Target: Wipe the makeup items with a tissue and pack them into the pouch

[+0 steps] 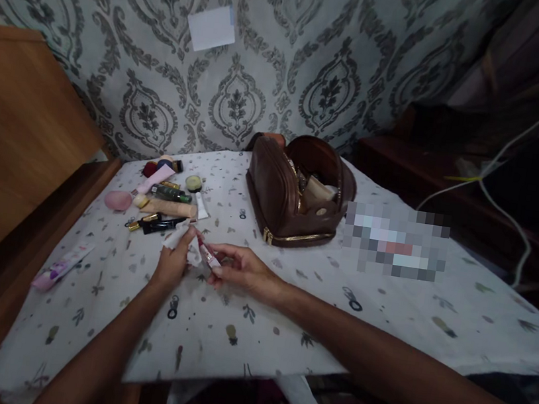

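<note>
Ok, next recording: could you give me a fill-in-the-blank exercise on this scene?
1. The right hand holds a small tube, coloured white and ____.
2. The left hand holds a tissue whose colour is ____.
3. The brown cosmetic bag has ____-coloured zips.
4. That bag stands to the ____ of the pink-and-purple tube.
Missing words: red; white; gold; right.

Head camera: above the near edge, facing forward and down
Table [274, 346]: close below, filling mid-frame
Patterned wall [238, 101]: farther, across the frame's top
</note>
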Tool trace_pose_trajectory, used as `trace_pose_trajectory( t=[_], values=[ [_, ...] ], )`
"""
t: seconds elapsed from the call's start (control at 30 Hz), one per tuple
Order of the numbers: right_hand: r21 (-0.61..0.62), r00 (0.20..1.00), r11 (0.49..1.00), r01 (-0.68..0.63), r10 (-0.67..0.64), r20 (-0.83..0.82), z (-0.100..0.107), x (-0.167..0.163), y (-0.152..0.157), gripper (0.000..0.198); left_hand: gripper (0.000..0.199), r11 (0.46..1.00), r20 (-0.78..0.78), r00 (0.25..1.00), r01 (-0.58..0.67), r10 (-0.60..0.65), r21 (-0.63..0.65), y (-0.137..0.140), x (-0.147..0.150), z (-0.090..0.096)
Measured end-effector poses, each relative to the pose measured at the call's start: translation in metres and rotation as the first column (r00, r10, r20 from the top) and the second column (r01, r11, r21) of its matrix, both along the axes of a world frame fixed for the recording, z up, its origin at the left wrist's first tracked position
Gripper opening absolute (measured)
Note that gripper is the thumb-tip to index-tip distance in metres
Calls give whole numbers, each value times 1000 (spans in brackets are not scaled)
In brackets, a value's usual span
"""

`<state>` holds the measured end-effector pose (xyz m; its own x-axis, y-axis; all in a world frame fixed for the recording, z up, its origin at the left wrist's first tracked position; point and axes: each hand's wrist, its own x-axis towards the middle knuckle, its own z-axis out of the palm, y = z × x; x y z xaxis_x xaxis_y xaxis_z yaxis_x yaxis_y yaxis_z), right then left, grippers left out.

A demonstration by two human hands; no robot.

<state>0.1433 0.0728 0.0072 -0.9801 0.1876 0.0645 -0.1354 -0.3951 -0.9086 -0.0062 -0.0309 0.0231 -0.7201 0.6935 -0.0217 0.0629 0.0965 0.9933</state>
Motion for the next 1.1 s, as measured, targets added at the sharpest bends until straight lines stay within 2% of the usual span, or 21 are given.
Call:
trace_pose_trajectory(
  t=[0.1,0.2,0.3,0.4,0.47,0.53,0.73,0.83,0.97,1.1],
  values=[
    [-82,999,996,34,-35,-5,0,0,-1,57,46,1000,-4,1000,-6,6,-2,1,1,3],
    [-173,999,984,43,-44,1,0,-1,0,59,44,995,-207,976,81,-66,62,1,3,6],
    [-256,996,962,89,-94,-5,-1,-2,1,53,41,975,-381,908,215,-175,64,-3,6,6],
    [-292,990,947,133,-138,4,-3,-3,2,50,61,930,-440,831,366,-339,-26,-8,8,3],
    [-264,991,955,133,-135,14,-4,-3,2,51,76,916,-464,799,395,-383,-76,-11,10,2],
    [-217,992,968,126,-124,20,-5,-2,1,51,73,926,-484,795,362,-365,-104,-13,12,2],
    [-66,999,996,54,-54,-3,-4,0,-3,57,29,970,-515,829,241,-221,-29,-11,14,7],
    [-25,1000,999,24,-24,9,-4,1,-5,67,37,985,-445,880,169,-165,-31,-10,14,11],
    [-15,1000,1000,-22,22,9,-1,2,-6,60,53,990,-299,953,14,-55,-138,-11,13,16],
    [-30,1000,1000,1,-1,-1,3,3,-5,58,57,988,-247,969,-9,-30,-153,-10,9,16]
  ],
)
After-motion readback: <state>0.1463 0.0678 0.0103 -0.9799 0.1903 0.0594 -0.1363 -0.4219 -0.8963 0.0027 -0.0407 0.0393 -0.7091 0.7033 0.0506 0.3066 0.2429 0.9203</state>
